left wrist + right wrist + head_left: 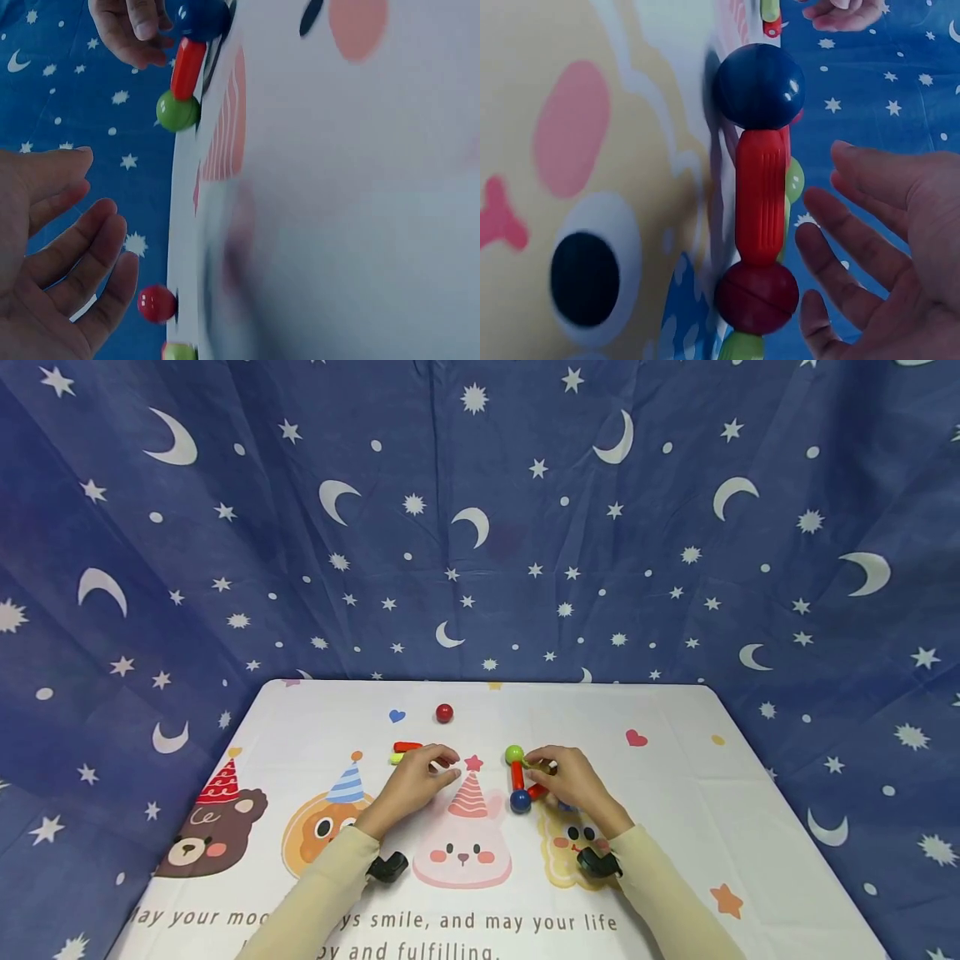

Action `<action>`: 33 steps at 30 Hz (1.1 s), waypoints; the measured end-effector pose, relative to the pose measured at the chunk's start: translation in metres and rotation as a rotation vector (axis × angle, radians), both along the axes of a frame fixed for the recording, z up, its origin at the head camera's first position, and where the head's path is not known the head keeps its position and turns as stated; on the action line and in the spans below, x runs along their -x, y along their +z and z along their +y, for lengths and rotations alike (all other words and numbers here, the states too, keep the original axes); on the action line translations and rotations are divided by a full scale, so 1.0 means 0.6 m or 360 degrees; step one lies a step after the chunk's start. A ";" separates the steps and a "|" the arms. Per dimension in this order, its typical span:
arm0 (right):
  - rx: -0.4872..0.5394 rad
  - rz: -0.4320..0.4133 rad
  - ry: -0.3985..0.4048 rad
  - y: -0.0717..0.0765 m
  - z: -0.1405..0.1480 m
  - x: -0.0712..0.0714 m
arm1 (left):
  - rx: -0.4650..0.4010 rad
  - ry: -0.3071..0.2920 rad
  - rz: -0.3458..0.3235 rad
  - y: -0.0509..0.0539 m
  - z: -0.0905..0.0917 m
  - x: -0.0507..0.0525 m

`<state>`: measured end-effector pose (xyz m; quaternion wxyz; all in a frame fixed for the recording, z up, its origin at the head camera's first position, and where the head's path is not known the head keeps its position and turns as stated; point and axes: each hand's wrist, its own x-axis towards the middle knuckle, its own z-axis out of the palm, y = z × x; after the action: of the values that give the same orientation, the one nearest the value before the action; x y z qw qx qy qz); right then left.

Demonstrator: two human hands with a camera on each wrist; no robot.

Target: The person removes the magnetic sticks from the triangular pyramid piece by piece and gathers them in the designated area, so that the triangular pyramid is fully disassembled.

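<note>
Sleeves (pixel 318 889), hands (pixel 415 779) (pixel 573 778) apart, red ball (pixel 444 713) near table edge (pixel 600 687)

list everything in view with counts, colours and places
tablecloth: 1, white, printed, under the pieces
backdrop: 1, blue with white moons and stars, behind
loose ball: 1, red, farthest back of the pieces
loose rods: 2, red and yellow-green, left of centre
joined balls: 3, green, blue and dark red, right of centre
joined red rods: 2, red, meeting at the blue ball
green rod: at least 1, green, at the dark red ball
wrist cameras: 2, black, at both wrists
sleeves: 2, cream, on both forearms
left hand: 1, bare, near the loose rods
right hand: 1, bare, beside the joined balls
</note>
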<state>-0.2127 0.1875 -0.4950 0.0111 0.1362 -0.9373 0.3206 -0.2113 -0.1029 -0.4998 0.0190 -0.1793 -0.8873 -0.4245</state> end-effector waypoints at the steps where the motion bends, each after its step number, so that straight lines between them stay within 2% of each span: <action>1: -0.0014 -0.0009 0.0013 0.000 0.002 -0.002 | 0.0005 -0.0004 -0.0008 0.000 0.004 0.000; 8: -0.0127 -0.0116 0.0073 0.000 0.012 -0.016 | -0.0018 -0.0088 0.0000 0.000 0.033 -0.002; 16: -0.0263 -0.0004 0.0142 -0.008 0.013 -0.019 | -0.0004 -0.0220 -0.0024 -0.009 0.063 -0.004; 22: -0.0304 0.0039 0.0182 -0.008 0.008 -0.018 | -0.0005 -0.0237 -0.0035 -0.019 0.077 -0.001; 33: -0.0250 0.0174 0.0135 -0.019 0.002 -0.011 | 0.0026 -0.0269 -0.0179 -0.031 0.101 0.006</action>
<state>-0.2063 0.1889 -0.5066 0.0379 0.1935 -0.9509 0.2385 -0.2151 -0.0425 -0.5182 -0.0682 -0.2295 -0.8721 -0.4267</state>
